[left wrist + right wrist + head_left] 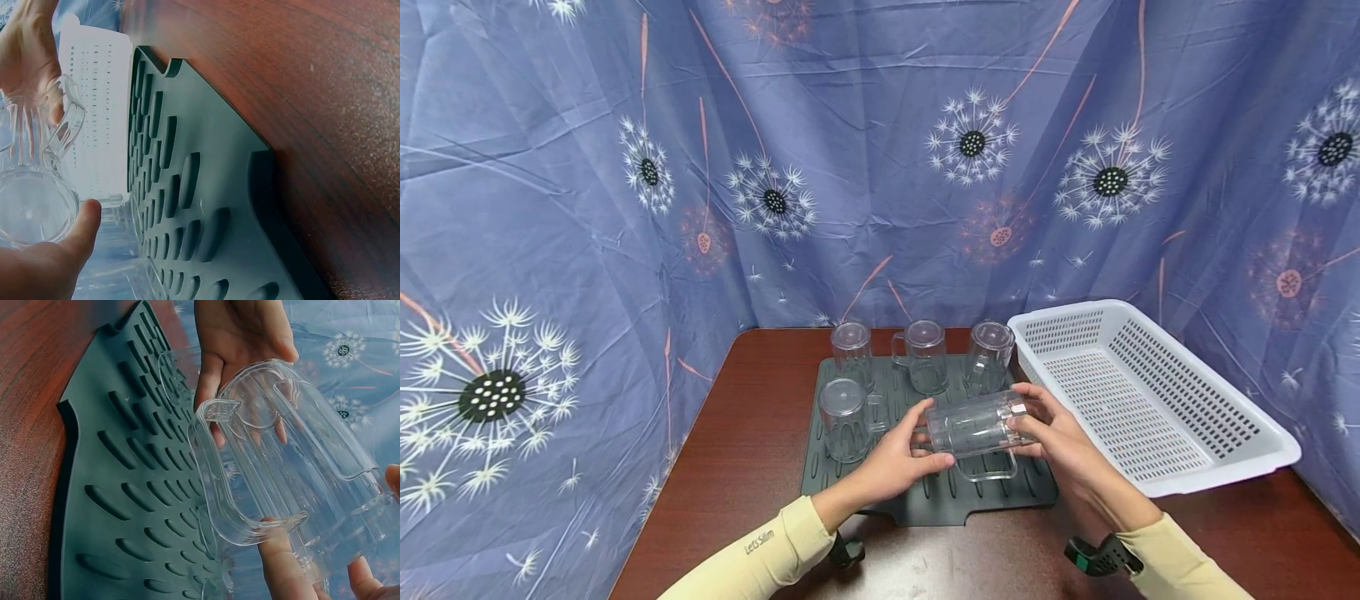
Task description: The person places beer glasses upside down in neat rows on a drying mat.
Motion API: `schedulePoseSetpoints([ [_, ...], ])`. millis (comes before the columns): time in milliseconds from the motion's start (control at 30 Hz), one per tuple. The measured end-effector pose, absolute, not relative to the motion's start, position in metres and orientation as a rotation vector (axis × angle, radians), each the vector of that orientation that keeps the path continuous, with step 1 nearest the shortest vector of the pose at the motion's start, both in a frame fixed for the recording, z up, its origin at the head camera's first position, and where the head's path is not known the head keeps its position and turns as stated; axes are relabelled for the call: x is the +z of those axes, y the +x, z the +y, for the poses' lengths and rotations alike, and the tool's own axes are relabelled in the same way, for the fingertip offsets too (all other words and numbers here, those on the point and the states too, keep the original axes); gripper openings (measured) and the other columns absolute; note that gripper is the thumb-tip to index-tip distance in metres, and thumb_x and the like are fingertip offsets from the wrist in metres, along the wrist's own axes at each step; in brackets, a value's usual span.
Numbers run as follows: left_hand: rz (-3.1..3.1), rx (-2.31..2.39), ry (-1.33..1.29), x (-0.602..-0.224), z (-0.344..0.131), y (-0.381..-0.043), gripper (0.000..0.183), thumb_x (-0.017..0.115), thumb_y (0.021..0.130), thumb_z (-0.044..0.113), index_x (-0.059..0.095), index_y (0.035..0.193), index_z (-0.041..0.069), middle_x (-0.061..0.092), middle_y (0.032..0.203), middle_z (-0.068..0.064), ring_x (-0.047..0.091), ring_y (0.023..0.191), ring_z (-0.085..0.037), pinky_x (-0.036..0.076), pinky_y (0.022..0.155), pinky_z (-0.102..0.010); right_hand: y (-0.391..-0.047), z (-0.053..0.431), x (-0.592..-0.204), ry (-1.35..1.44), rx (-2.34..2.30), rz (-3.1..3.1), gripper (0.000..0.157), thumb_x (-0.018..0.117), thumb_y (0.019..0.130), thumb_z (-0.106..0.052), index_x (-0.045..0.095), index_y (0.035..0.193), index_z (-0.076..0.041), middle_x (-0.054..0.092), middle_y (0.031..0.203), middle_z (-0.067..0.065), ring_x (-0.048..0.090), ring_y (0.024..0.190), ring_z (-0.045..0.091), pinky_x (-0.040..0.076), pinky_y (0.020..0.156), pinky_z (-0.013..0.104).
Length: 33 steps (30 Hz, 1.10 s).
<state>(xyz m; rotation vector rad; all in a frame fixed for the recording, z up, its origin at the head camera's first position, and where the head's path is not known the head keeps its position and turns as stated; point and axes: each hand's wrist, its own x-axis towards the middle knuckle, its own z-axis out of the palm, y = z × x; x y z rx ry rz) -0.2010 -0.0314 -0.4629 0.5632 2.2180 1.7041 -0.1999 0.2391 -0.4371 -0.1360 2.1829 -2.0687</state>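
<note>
Both hands hold a clear glass mug (pixel 973 423) on its side above the drying mat. The left hand (pixel 904 454) grips the base end, its thumb and fingers spread around it; in the left wrist view the thumb (pixel 84 231) lies along the round base. The right hand (pixel 1060 437) grips the other end between thumb and fingers. The mug's handle (pixel 209 481) hangs on the side toward the person. Under it lies a dark green drying mat (pixel 925 504) with raised ridges. Several similar mugs (pixel 842 421) stand upside down on the mat's left and back.
A white perforated plastic basket (pixel 1225 400) stands at the right, its rim near the back-right mug (pixel 988 358). The brown wooden table (pixel 730 417) extends around the mat. A blue curtain (pixel 865 167) with dandelion prints hangs behind and at both sides.
</note>
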Motion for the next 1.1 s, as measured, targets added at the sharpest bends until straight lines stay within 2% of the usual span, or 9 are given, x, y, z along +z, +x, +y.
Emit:
schedulePoseSetpoints([
  [233,2.251,1.743,0.576,-0.462,-0.030,-0.201,0.078,0.075,0.092,0.026,0.032,0.157,0.026,0.052,0.143,-0.012,0.067,0.114,-0.025,0.056,0.085,-0.026,-0.199,0.237,-0.436,-0.123,-2.058,2.174,0.061,0.062,0.096,-0.009,0.030,0.147,-0.004,0.045,0.134,0.022,0.066,0.098,0.015,0.060,0.079,0.041],
  [433,2.268,1.792,0.590,-0.458,-0.030,-0.200,0.073,0.075,0.093,0.021,0.036,0.154,0.023,0.054,0.136,-0.012,0.064,0.117,-0.026,0.054,0.091,-0.029,-0.197,0.236,-0.436,-0.143,-2.081,2.137,0.054,0.060,0.096,-0.007,0.034,0.143,-0.010,0.041,0.135,0.022,0.065,0.101,0.017,0.060,0.082,0.044],
  [667,2.244,1.838,0.570,-0.457,-0.030,-0.200,0.072,0.077,0.090,0.019,0.040,0.152,0.022,0.057,0.131,-0.012,0.066,0.116,-0.025,0.054,0.093,-0.029,-0.199,0.238,-0.437,-0.177,-2.104,2.065,0.060,0.059,0.097,-0.007,0.026,0.147,-0.001,0.045,0.130,0.019,0.067,0.099,0.017,0.059,0.083,0.045],
  [900,2.297,1.824,0.572,-0.450,-0.032,-0.201,0.071,0.079,0.089,0.024,0.044,0.150,0.024,0.059,0.131,-0.013,0.065,0.117,-0.030,0.054,0.096,-0.034,-0.201,0.241,-0.440,-0.169,-2.067,2.028,0.055,0.061,0.100,-0.016,0.030,0.145,-0.011,0.047,0.135,0.016,0.067,0.106,0.019,0.058,0.086,0.043],
  [1100,2.406,1.780,0.594,-0.440,-0.035,-0.201,0.069,0.079,0.089,0.029,0.047,0.150,0.027,0.058,0.134,-0.013,0.062,0.120,-0.029,0.052,0.100,-0.041,-0.201,0.241,-0.441,-0.190,-2.060,2.003,0.057,0.061,0.100,-0.017,0.029,0.147,-0.010,0.046,0.137,0.020,0.065,0.109,0.018,0.057,0.090,0.039],
])
